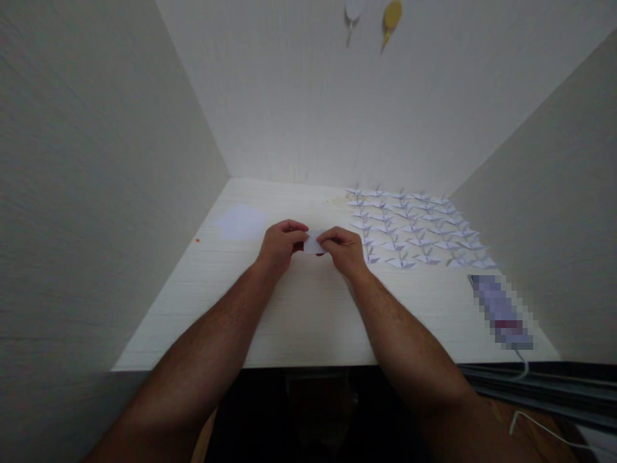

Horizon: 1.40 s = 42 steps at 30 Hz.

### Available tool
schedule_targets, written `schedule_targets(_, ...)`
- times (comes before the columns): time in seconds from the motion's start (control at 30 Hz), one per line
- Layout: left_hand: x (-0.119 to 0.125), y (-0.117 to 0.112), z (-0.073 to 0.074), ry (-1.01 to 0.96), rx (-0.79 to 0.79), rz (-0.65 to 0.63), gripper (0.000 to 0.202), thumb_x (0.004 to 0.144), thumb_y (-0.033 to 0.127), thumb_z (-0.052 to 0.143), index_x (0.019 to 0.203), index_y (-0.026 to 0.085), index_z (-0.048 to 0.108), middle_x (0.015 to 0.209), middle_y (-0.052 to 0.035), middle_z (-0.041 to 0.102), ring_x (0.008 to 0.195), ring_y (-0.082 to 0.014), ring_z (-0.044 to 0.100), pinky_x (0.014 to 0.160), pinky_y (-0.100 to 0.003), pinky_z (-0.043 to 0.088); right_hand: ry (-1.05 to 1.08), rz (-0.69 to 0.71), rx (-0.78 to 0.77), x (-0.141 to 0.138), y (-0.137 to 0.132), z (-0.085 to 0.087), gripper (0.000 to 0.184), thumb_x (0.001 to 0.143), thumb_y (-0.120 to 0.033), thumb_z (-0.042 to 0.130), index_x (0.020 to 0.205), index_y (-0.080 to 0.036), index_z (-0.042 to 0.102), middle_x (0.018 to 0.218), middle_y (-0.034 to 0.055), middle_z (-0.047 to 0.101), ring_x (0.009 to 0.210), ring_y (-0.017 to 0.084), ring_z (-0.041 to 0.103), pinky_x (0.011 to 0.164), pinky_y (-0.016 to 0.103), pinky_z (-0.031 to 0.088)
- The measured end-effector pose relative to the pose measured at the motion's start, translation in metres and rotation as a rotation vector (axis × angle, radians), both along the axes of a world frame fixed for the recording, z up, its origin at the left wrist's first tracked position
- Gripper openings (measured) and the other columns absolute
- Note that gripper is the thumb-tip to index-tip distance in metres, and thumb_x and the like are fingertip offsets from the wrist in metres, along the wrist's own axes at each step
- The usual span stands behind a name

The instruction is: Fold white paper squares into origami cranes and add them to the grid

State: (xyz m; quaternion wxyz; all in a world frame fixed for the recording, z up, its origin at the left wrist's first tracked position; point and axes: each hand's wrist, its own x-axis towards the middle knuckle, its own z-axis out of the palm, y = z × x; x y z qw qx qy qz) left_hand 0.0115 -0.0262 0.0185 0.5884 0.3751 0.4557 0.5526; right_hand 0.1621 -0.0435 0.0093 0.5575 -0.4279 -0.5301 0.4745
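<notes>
A small white piece of paper (312, 244) is held up between my two hands, above the middle of the white table (308, 308). My left hand (283, 241) pinches its left side between thumb and fingers. At the right side, my right hand (343, 247) grips it with thumb and index finger. Whether the paper has folds in it is too small to tell. Just right of my right hand stand several rows of folded white paper cranes (412, 228). To the left of my left hand lies a pale stack or sheet of white paper (241, 221).
A pixelated phone-like device (501, 312) lies at the table's right side, with a white cable (525, 366) running off the front edge. Walls enclose the table at left, back and right. A tiny orange bit (197, 240) lies near the left edge. Two hooks (392, 16) hang on the back wall.
</notes>
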Motion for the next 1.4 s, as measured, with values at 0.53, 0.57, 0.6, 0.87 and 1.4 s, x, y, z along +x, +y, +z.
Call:
schedule_targets(0.53, 0.0, -0.003, 0.003, -0.029, 0.062, -0.11, 0.03, 0.057, 0.021, 0.078, 0.085, 0.016, 0.069, 0.065, 0.0013, 0.062, 0.054, -0.0095, 0.055, 0.051, -0.024, 0.041, -0.11, -0.083, 0.041, -0.002, -0.003, 0.005, 0.014, 0.069, -0.034, 0.072, 0.07, -0.02, 0.068, 0.064, -0.0007, 0.068, 0.058, 0.013, 0.061, 0.056, 0.027, 0.053)
schedule_targets(0.57, 0.0, -0.003, 0.003, -0.014, 0.047, -0.116, 0.028, 0.057, 0.023, 0.08, 0.082, 0.016, 0.068, 0.066, 0.0009, 0.062, 0.054, -0.0098, 0.055, 0.05, -0.023, 0.04, -0.118, -0.087, 0.042, -0.002, -0.003, 0.005, 0.014, 0.069, -0.034, 0.072, 0.071, -0.02, 0.069, 0.064, -0.0007, 0.068, 0.058, 0.013, 0.061, 0.057, 0.027, 0.053)
schedule_targets(0.6, 0.0, -0.003, 0.002, 0.005, 0.028, -0.116, 0.026, 0.056, 0.025, 0.08, 0.077, 0.016, 0.067, 0.066, 0.0006, 0.062, 0.054, -0.01, 0.055, 0.049, -0.023, 0.04, -0.123, -0.088, 0.043, -0.003, -0.003, 0.004, 0.014, 0.069, -0.034, 0.072, 0.072, -0.02, 0.069, 0.065, -0.0007, 0.068, 0.059, 0.013, 0.061, 0.057, 0.027, 0.054)
schedule_targets(0.87, -0.001, -0.002, 0.0, 0.151, 0.065, -0.054, 0.025, 0.058, 0.027, 0.08, 0.058, 0.018, 0.056, 0.056, 0.0028, 0.054, 0.049, -0.0087, 0.049, 0.045, -0.022, 0.036, -0.072, -0.041, 0.038, -0.003, 0.001, -0.004, 0.021, 0.071, -0.033, 0.07, 0.086, -0.022, 0.061, 0.063, -0.0054, 0.064, 0.056, 0.011, 0.061, 0.059, 0.028, 0.058)
schedule_targets(1.4, -0.007, -0.003, 0.006, 0.332, 0.176, -0.053, 0.019, 0.061, 0.029, 0.079, 0.063, 0.016, 0.065, 0.056, 0.0019, 0.059, 0.049, -0.0093, 0.049, 0.05, -0.024, 0.039, -0.013, 0.057, -0.157, -0.001, 0.004, -0.001, 0.027, 0.071, -0.038, 0.075, 0.064, -0.017, 0.059, 0.058, 0.001, 0.064, 0.057, 0.018, 0.069, 0.051, 0.027, 0.056)
